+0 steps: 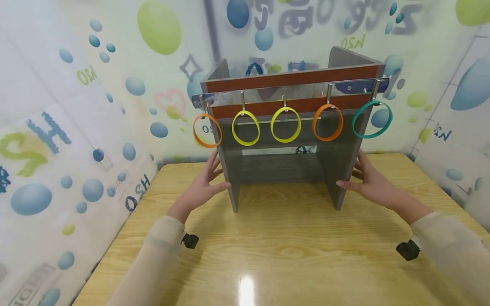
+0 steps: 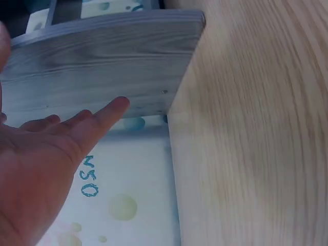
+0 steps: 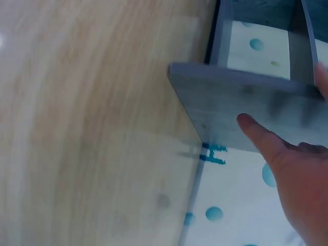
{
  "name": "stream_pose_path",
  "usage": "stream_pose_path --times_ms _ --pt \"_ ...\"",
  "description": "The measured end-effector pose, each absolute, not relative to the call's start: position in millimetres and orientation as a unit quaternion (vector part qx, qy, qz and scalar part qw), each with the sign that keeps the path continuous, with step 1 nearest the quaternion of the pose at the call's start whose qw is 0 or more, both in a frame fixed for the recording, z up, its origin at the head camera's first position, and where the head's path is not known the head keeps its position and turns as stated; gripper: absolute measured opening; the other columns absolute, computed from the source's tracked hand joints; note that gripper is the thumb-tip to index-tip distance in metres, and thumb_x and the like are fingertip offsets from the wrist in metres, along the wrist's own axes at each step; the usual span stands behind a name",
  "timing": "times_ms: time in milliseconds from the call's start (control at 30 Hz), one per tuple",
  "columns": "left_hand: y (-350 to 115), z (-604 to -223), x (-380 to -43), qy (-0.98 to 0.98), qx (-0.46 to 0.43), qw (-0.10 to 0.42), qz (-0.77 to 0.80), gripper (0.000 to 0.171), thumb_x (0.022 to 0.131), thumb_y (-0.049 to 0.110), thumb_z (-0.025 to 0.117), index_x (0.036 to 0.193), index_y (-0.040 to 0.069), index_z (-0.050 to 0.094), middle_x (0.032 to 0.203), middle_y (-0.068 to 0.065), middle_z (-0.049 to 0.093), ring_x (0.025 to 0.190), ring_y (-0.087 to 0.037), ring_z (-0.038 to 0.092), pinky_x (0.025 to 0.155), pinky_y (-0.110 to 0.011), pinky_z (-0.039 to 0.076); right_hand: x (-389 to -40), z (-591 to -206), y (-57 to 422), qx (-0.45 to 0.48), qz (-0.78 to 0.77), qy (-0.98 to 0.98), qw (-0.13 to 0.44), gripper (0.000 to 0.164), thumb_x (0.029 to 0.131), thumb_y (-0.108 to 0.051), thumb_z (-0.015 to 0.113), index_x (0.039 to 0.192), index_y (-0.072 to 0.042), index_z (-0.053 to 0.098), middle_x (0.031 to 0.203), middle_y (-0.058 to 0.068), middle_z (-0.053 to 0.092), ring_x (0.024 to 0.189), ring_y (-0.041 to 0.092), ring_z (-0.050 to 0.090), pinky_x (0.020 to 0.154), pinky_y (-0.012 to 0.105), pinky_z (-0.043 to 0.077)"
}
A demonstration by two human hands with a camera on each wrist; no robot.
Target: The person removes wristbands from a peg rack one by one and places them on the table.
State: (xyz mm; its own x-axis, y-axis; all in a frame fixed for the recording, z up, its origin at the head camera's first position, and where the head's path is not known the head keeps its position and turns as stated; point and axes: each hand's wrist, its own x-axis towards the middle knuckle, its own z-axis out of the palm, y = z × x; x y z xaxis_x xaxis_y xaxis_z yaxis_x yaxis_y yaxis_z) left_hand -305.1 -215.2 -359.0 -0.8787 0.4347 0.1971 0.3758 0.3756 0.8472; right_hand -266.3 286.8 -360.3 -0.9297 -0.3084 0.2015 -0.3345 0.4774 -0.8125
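Observation:
A grey wooden stand [image 1: 338, 170] with two side panels stands upright on the table. Across its red-brown front board runs a shiny metal hook rail [image 1: 306, 90]. From its hooks hang an orange ring [image 1: 208, 146], a yellow ring [image 1: 246, 144], a second yellow ring [image 1: 286, 140], another orange ring [image 1: 326, 139] and a teal ring [image 1: 369, 136]. My left hand [image 1: 200, 187] is spread beside the left panel [image 2: 102, 66], thumb near its front edge. On the other side, my right hand [image 1: 371, 182] lies alongside the right panel [image 3: 225, 102], fingers extended. Contact is hard to tell.
The wood-grain table [image 1: 287, 242] reaches back to a patterned wall covering [image 1: 168, 119] with blue and green dots and letters. A similar covering [image 1: 88, 161] rises along the left side. Black wrist devices [image 1: 408, 250] sit under both sleeves.

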Motion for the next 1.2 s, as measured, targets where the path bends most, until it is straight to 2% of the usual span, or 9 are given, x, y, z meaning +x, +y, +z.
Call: stream_pose_path --times_ms 100,233,367,433,500,667,833,1133,1200 --pt "-208.2 -361.1 -302.8 0.825 0.238 0.024 0.513 0.112 0.097 0.021 0.081 0.167 0.056 0.001 0.181 -0.002 0.009 0.16 -0.046 0.033 0.117 -0.064 0.048 -262.9 -366.8 279.9 0.193 0.48 -0.855 0.041 0.114 0.1 -0.011 0.076 0.169 -0.047 -0.008 0.169 0.03 0.026 0.149 0.069 0.031 0.112 0.084 0.034" --pt "-201.1 -362.1 -299.5 0.807 0.231 0.031 0.542 0.107 0.098 0.017 0.08 0.165 0.059 0.009 0.179 -0.006 0.02 0.156 -0.048 0.038 0.107 -0.06 0.057 -258.8 -369.8 275.2 0.193 0.469 -0.859 0.067 0.11 0.1 -0.007 0.075 0.171 -0.039 -0.003 0.162 0.032 0.037 0.144 0.067 0.04 0.111 0.078 0.042" --pt "-197.4 -362.0 -296.1 0.792 0.22 0.036 0.568 0.101 0.101 0.012 0.075 0.168 0.053 0.012 0.177 -0.008 0.028 0.154 -0.048 0.041 0.099 -0.053 0.063 -258.3 -367.7 274.5 0.187 0.466 -0.861 0.075 0.109 0.1 -0.008 0.075 0.171 -0.04 -0.001 0.16 0.031 0.042 0.141 0.066 0.046 0.101 0.039 0.061" --pt "-196.4 -363.0 -295.5 0.791 0.218 0.034 0.571 0.099 0.102 0.01 0.073 0.17 0.049 0.012 0.177 -0.008 0.029 0.153 -0.048 0.042 0.098 -0.052 0.063 -258.9 -366.9 275.1 0.186 0.473 -0.858 0.068 0.108 0.1 -0.008 0.075 0.171 -0.04 0.0 0.16 0.031 0.041 0.141 0.066 0.046 0.093 0.02 0.056" --pt "-195.4 -364.5 -295.6 0.793 0.22 0.033 0.568 0.097 0.103 0.011 0.071 0.17 0.049 0.012 0.177 -0.006 0.03 0.153 -0.047 0.043 0.097 -0.053 0.063 -258.8 -366.9 276.0 0.185 0.485 -0.853 0.059 0.108 0.1 -0.008 0.074 0.171 -0.04 -0.001 0.161 0.032 0.039 0.141 0.068 0.043 0.088 0.013 0.053" --pt "-193.8 -369.0 -295.2 0.798 0.226 0.035 0.558 0.096 0.105 0.011 0.069 0.169 0.051 0.01 0.177 -0.003 0.027 0.152 -0.048 0.044 0.094 -0.057 0.064 -258.3 -373.1 276.6 0.184 0.504 -0.842 0.05 0.108 0.101 -0.006 0.073 0.171 -0.041 0.0 0.165 0.033 0.034 0.144 0.07 0.036 0.087 0.014 0.056" --pt "-193.6 -371.7 -295.0 0.797 0.227 0.04 0.559 0.095 0.105 0.012 0.068 0.168 0.054 0.011 0.178 -0.003 0.025 0.153 -0.048 0.042 0.095 -0.057 0.064 -256.4 -377.0 273.0 0.191 0.503 -0.84 0.068 0.105 0.101 -0.004 0.071 0.172 -0.038 0.002 0.167 0.032 0.033 0.145 0.07 0.035 0.088 0.009 0.052" --pt "-193.9 -371.8 -295.3 0.803 0.223 0.038 0.552 0.094 0.106 0.015 0.067 0.166 0.059 0.009 0.179 0.0 0.022 0.154 -0.047 0.041 0.097 -0.058 0.063 -252.2 -364.9 273.4 0.179 0.486 -0.853 0.061 0.105 0.103 -0.01 0.071 0.171 -0.042 -0.002 0.171 0.032 0.028 0.147 0.07 0.033 0.09 0.009 0.051" --pt "-194.1 -371.3 -294.1 0.806 0.223 0.037 0.547 0.094 0.107 0.015 0.066 0.165 0.06 0.007 0.179 -0.001 0.021 0.153 -0.048 0.042 0.096 -0.059 0.063 -251.5 -358.9 274.0 0.171 0.481 -0.858 0.062 0.105 0.103 -0.013 0.072 0.171 -0.042 -0.003 0.172 0.03 0.027 0.148 0.069 0.034 0.098 0.024 0.058"
